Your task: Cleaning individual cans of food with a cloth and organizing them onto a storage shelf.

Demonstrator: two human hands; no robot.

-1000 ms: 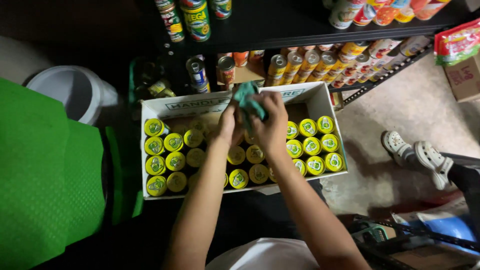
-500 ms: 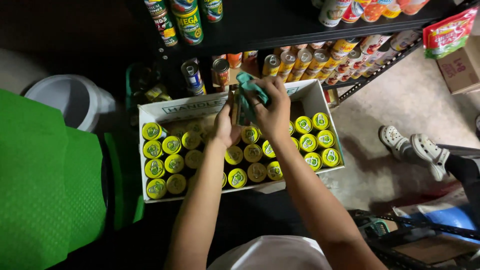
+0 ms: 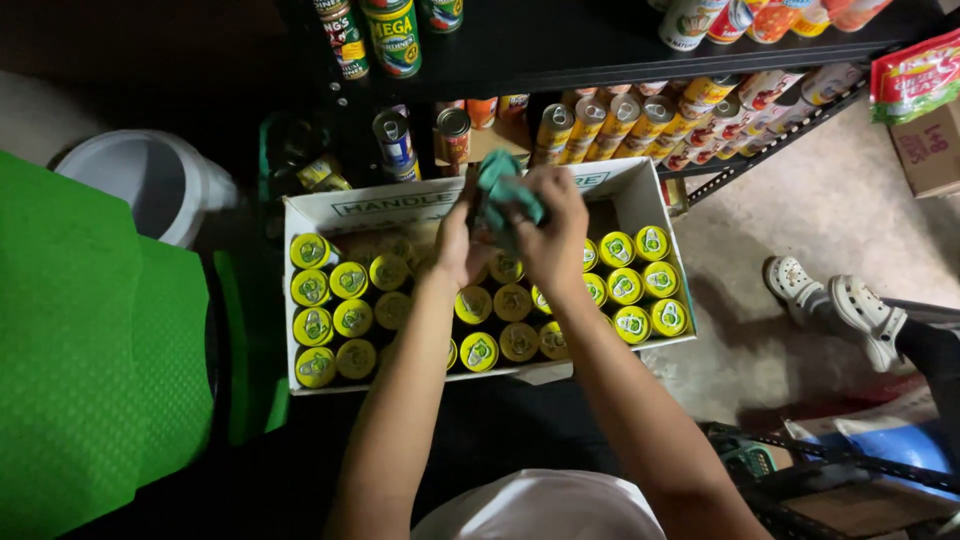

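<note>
Dark metal shelves [image 3: 600, 50] of round tins stand at twelve o'clock behind a white cardboard box [image 3: 330, 210] of yellow-lidded cans [image 3: 315, 290]. Since the earlier frame both hands have risen slightly. The left hand [image 3: 455, 250] and right hand [image 3: 555, 225] have their fingers curled shut on a crumpled teal cloth [image 3: 500, 195] above the box's middle.

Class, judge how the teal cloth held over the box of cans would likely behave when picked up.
The teal cloth bunches between the left hand and right hand, so it is probably floppy and light. Being crumpled and soft, it seems unlikely to roll, tip or break.
</note>
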